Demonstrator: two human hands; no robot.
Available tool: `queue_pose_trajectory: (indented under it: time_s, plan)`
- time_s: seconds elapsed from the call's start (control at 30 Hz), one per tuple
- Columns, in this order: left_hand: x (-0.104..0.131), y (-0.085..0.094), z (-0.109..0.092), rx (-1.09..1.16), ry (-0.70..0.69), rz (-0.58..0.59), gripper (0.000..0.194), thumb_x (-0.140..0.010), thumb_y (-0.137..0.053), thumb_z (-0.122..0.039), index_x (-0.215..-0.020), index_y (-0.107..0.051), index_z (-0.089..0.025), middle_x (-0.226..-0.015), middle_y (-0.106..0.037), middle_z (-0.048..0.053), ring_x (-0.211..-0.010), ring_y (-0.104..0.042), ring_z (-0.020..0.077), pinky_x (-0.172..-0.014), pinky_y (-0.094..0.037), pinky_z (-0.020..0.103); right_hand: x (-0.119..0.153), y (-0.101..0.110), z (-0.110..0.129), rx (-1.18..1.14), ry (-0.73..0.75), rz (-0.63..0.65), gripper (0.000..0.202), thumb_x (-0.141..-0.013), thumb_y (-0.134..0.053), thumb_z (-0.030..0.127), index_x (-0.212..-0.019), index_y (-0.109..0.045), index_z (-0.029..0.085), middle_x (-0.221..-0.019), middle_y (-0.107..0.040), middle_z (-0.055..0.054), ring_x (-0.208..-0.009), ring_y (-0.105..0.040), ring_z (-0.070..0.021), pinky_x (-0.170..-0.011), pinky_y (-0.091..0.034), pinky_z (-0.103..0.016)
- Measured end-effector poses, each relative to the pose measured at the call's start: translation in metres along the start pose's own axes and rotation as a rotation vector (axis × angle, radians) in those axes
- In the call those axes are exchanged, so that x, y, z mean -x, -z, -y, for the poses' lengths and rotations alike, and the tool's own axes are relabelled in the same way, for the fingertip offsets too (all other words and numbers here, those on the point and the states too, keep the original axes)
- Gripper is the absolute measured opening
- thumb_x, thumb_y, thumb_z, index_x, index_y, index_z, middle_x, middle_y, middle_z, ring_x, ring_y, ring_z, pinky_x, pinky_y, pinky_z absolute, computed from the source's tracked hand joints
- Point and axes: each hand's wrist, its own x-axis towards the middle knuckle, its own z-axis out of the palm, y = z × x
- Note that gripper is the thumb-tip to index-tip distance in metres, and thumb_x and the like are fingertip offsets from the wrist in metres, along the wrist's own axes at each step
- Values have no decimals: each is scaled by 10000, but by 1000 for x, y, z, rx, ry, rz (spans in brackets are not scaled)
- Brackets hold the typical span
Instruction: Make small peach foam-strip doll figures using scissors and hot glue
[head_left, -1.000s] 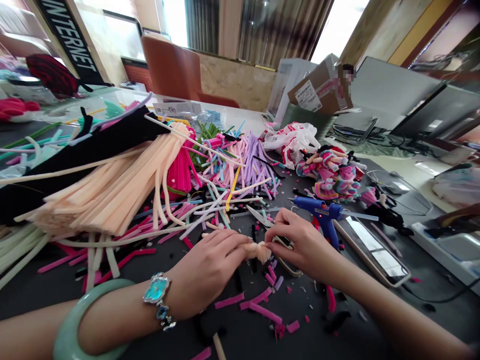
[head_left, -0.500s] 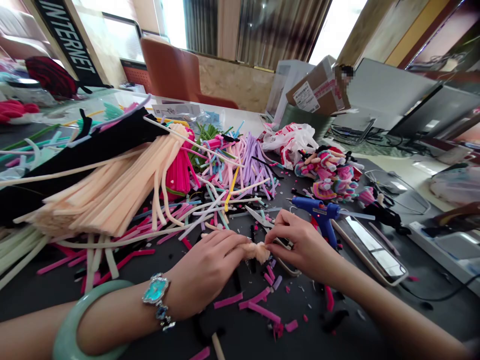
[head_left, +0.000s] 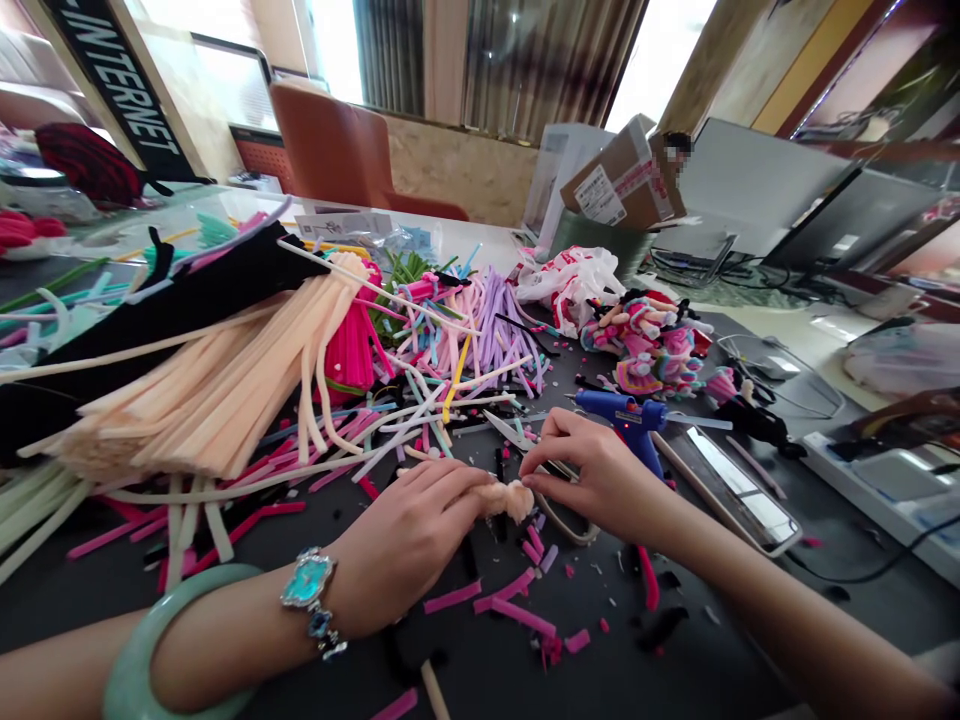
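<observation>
Between my hands is a small peach piece of twisted pipe cleaner (head_left: 514,498), with a knobby end at its right. My left hand (head_left: 412,545) closes its fingers around the left part of this piece. The thumb and forefinger of my right hand (head_left: 574,465) pinch at its right end. Scissors (head_left: 506,430) lie partly under my right hand, their blades pointing up and left. Just behind my right hand rests a blue hot glue gun (head_left: 626,415) with a glue stick in its back. Cut pink pipe cleaner pieces (head_left: 517,605) are scattered on the dark table below my hands.
A thick bundle of peach pipe cleaners (head_left: 225,385) lies at the left, with purple ones (head_left: 506,320) behind. Finished-looking small dolls (head_left: 649,340) are heaped at the right. A phone (head_left: 731,495) and a white power strip (head_left: 885,500) lie near my right arm.
The view has shifted slightly, moving the scene a little left. Both hands stay on the peach piece; my right fingers sit slightly higher at its end.
</observation>
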Motion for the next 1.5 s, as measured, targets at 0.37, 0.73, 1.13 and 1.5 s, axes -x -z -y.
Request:
queue_pose_trajectory:
  time_s: [0.37, 0.73, 1.13, 1.5]
  plan:
    - [1, 0, -1, 7, 22, 27, 348, -876, -453, -45, -1200, -501, -163, -1182, -559, 71, -1078, -510, 215, -969, -455, 413, -1, -5, -1, -24, -4, 30, 65, -818, -645, 198, -759, -673, 189, -771, -460, 12, -715, -484, -110, -651, -371, -230]
    - [1, -1, 0, -12, 5, 28, 306, -909, -421, -87, -1191, -513, -163, -1183, -561, 70, -1078, -515, 206, -974, -449, 396, 3, -1, -1, -64, -37, -18, 80, -840, -613, 186, -812, -688, 190, -764, -479, 11, -705, -492, -106, -659, -367, -230]
    - [1, -2, 0, -20, -15, -7, 306, -875, -463, -53, -1158, -511, -159, -1153, -564, 72, -1062, -519, 202, -952, -455, 380, -2, -4, -4, -73, -17, 37, 46, -807, -657, 220, -785, -696, 208, -743, -448, 22, -678, -481, -99, -648, -361, -229]
    - [-1, -1, -2, -15, 23, 30, 305, -904, -416, -90, -1182, -521, -158, -1164, -566, 79, -1045, -523, 213, -929, -473, 395, -1, -8, -3, -78, 15, 65, 40, -794, -638, 177, -757, -652, 186, -762, -481, 18, -723, -498, -110, -670, -362, -225]
